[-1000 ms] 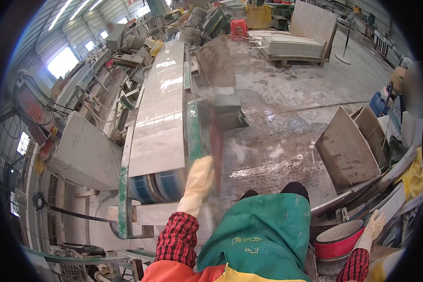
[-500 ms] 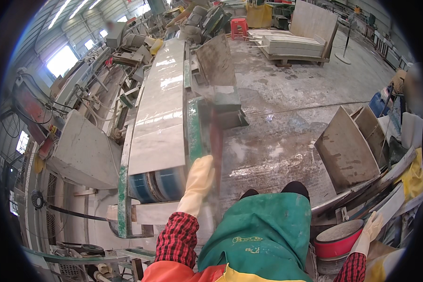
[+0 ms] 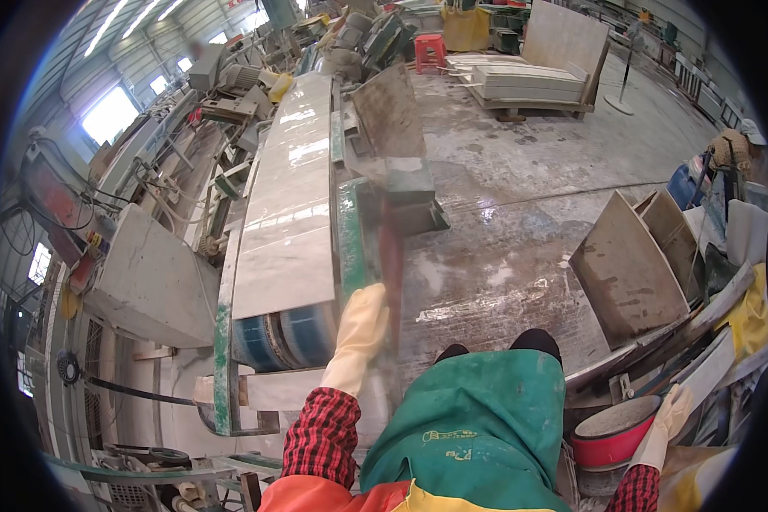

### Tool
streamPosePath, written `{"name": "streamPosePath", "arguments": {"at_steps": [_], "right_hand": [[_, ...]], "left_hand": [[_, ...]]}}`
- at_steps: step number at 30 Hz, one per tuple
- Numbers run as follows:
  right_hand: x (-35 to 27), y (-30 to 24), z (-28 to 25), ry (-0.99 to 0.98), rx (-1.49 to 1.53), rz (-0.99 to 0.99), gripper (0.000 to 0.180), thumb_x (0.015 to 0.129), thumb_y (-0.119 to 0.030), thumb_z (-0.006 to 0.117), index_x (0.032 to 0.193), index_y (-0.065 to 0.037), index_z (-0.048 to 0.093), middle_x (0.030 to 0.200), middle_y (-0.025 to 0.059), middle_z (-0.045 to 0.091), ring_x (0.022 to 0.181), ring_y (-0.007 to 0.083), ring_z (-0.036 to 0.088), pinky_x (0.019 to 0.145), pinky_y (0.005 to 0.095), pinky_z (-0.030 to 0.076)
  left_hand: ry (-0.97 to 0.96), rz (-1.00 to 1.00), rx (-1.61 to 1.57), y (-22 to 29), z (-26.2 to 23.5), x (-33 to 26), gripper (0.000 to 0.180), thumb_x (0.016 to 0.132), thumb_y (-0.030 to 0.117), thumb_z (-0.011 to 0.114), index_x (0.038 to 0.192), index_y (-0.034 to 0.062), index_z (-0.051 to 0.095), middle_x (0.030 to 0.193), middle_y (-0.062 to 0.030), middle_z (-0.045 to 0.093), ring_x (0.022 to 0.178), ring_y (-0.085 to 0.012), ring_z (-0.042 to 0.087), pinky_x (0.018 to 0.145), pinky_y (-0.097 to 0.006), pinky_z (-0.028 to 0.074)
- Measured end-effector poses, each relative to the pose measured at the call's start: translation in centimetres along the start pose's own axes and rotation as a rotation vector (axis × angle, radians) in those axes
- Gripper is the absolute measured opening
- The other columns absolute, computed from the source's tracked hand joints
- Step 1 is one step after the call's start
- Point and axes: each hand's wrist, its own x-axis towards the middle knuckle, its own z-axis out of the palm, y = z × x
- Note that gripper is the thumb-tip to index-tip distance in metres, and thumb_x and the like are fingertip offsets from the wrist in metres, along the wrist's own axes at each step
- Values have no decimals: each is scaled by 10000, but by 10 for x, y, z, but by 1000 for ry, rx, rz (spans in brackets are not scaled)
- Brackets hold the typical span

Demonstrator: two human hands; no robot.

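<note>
My left hand [image 3: 360,328], in a cream rubber glove, is closed over the near end of the green side rail [image 3: 351,239] of a roller conveyor; its fingertips are partly hidden. Beside it, a wet, pale stone slab [image 3: 286,213] lies along the conveyor, its near edge above a blue roller [image 3: 307,334]. Low at the right, my right hand [image 3: 672,420], gloved alike, reaches past a red round tub [image 3: 613,445]. Its fingers are closed at the end of a pale flat strip [image 3: 710,372] leaning among other pieces.
A large stone block [image 3: 156,277] stands left of the conveyor. Brown slabs [image 3: 630,266] lean at the right. A slab stack [image 3: 531,83] rests on a pallet far back, near a red stool [image 3: 429,53]. Another person [image 3: 734,152] is at the far right.
A thin line across the pale stone on the conveyor now sits nearer to me. Both my hands stay almost where they were. The person at the far right shows more clearly.
</note>
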Motion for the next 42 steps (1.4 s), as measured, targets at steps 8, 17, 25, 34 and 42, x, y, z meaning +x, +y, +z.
{"name": "streamPosePath", "arguments": {"at_steps": [8,17,25,34,42], "right_hand": [[-12,-5,-5,33,47,-11,526,986,-381,465,1310,31,512,1346,233,512,1260,377,456,1081,431,336],[-18,0,7,92,50,-85,501,983,-350,479,1296,39,524,1335,237,521,1247,382,469,1077,437,341],[-28,-16,-7,56,59,-57,503,986,-352,472,1308,33,519,1353,233,512,1267,376,460,1085,428,336],[-41,-27,-15,113,40,-80,479,990,-337,466,1272,42,543,1323,242,533,1236,389,484,1072,433,356],[-48,-31,-16,123,11,-99,454,986,-305,482,1275,39,546,1317,244,540,1235,386,491,1068,441,361]], "left_hand": [[-7,-1,-2,0,2,2,386,828,29,622,1197,-25,524,1201,-226,579,1115,-406,525,968,-433,434],[11,8,0,0,-1,0,387,827,31,620,1197,-24,520,1196,-228,582,1111,-411,527,967,-437,434],[27,18,-5,-4,0,-3,391,830,35,627,1202,-23,522,1202,-233,583,1117,-421,527,973,-445,430],[32,14,-7,-4,0,-2,398,823,38,636,1200,-23,522,1201,-231,584,1116,-414,530,977,-438,427],[26,2,-43,-3,-5,-1,396,811,39,636,1185,-25,525,1175,-226,589,1085,-405,533,956,-429,435]]}}
